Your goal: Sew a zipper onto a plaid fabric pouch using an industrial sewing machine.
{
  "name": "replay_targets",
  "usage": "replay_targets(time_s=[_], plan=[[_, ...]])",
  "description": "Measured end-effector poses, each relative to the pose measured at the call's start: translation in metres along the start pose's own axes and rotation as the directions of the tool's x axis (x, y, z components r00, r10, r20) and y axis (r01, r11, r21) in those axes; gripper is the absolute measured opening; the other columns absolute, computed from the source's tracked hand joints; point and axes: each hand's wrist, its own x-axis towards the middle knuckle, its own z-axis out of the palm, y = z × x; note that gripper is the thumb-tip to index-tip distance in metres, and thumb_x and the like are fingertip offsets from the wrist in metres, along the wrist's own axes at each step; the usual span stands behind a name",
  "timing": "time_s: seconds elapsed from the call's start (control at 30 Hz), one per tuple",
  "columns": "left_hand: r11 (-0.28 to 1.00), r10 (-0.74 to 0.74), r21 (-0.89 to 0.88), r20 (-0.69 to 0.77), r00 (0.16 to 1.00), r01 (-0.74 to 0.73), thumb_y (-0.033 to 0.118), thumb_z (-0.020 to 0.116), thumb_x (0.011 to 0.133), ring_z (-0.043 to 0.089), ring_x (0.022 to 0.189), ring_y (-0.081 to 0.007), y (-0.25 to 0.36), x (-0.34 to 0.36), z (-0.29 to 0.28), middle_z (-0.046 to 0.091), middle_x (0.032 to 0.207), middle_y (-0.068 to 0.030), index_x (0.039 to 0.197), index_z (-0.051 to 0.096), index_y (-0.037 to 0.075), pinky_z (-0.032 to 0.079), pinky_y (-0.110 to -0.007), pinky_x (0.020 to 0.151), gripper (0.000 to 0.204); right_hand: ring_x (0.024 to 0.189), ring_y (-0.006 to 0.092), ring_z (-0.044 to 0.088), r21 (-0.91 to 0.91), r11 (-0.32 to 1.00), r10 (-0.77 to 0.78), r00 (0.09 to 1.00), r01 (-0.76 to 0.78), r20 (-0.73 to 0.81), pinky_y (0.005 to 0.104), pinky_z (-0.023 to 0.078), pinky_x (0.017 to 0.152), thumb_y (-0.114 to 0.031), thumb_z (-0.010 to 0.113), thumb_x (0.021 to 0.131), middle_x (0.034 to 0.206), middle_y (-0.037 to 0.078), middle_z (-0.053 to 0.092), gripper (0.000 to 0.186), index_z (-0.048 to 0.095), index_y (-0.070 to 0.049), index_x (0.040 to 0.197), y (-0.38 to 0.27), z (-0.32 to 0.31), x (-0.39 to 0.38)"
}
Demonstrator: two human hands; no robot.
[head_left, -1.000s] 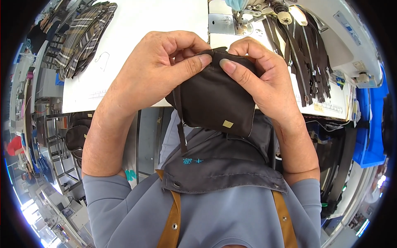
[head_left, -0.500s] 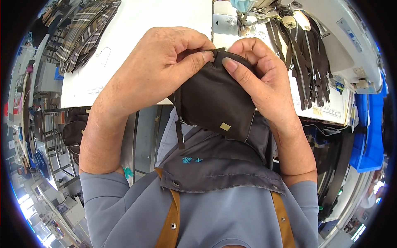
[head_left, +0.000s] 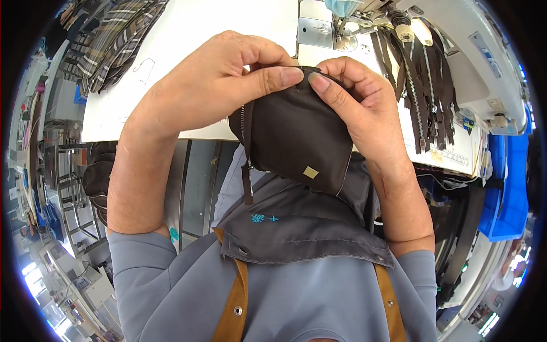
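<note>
A dark brown fabric pouch (head_left: 296, 137) hangs over my dark apron, with a small yellow square (head_left: 311, 171) low on it and a zipper (head_left: 247, 142) along its left side. My left hand (head_left: 239, 74) pinches its top edge, thumb flat across the front and fingers curled behind. My right hand (head_left: 359, 102) grips the same edge just to the right, thumb tip pressed on the cloth near the left thumb. The fingertips behind the fabric are hidden.
A white work table (head_left: 216, 17) carries plaid fabric pieces (head_left: 114, 40) at left and dark zippers (head_left: 416, 91) at right, below a sewing machine (head_left: 461, 40). A blue plastic bin (head_left: 501, 188) stands far right. More brown pouches (head_left: 99, 182) sit lower left.
My left hand has shifted slightly upward, its thumb now lying further right along the pouch's top edge. My right hand keeps its grip with little movement.
</note>
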Motion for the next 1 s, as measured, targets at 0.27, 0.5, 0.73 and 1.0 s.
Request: replay_targets(time_s=[0.27, 0.5, 0.73, 1.0], plan=[[0.920, -0.253, -0.270, 0.149, 0.956, 0.286, 0.026, 0.066, 0.101, 0.061, 0.081, -0.0040, -0.014, 0.004, 0.008, 0.070, 0.091, -0.0020, 0.104, 0.070, -0.003, 0.050, -0.020, 0.071, 0.029, 0.079, 0.0041, 0.060, 0.051, 0.991, 0.126, 0.992, -0.126, 0.001, 0.0215, 0.050, 0.072, -0.017, 0.070, 0.097, 0.086, -0.001, 0.070, 0.019, 0.071, 0.001, 0.103, 0.013, -0.001, 0.001], [0.920, -0.189, -0.311, 0.179, 0.965, 0.238, 0.010, 0.073, 0.090, 0.064, 0.082, -0.0065, -0.026, 0.022, 0.028, 0.071, 0.092, -0.0039, 0.107, 0.069, -0.006, 0.053, -0.022, 0.075, 0.024, 0.076, 0.0041, 0.061, -0.026, 0.992, 0.119, 0.993, -0.119, -0.025, 0.0210, 0.050, 0.070, -0.017, 0.069, 0.097, 0.085, 0.000, 0.070, 0.019, 0.071, 0.002, 0.103, 0.016, -0.025, -0.007], [0.931, -0.226, -0.240, 0.213, 0.950, 0.275, 0.007, 0.074, 0.085, 0.059, 0.071, -0.0029, -0.022, 0.047, 0.038, 0.067, 0.080, 0.0010, 0.094, 0.069, -0.002, 0.048, -0.020, 0.067, 0.013, 0.068, 0.0000, 0.053, -0.006, 0.990, 0.140, 0.988, -0.141, -0.059, 0.0184, 0.042, 0.060, -0.017, 0.069, 0.098, 0.078, -0.004, 0.067, 0.018, 0.071, 0.001, 0.099, 0.021, -0.052, -0.014], [0.892, -0.242, -0.339, 0.200, 0.949, 0.299, 0.006, 0.075, 0.085, 0.061, 0.076, -0.0040, -0.016, 0.051, 0.047, 0.069, 0.085, 0.0007, 0.097, 0.069, -0.001, 0.050, -0.020, 0.071, 0.015, 0.065, -0.0004, 0.051, 0.010, 0.991, 0.137, 0.989, -0.136, -0.059, 0.0184, 0.040, 0.057, -0.018, 0.069, 0.098, 0.074, -0.005, 0.064, 0.018, 0.070, 0.000, 0.097, 0.025, -0.057, -0.012]])
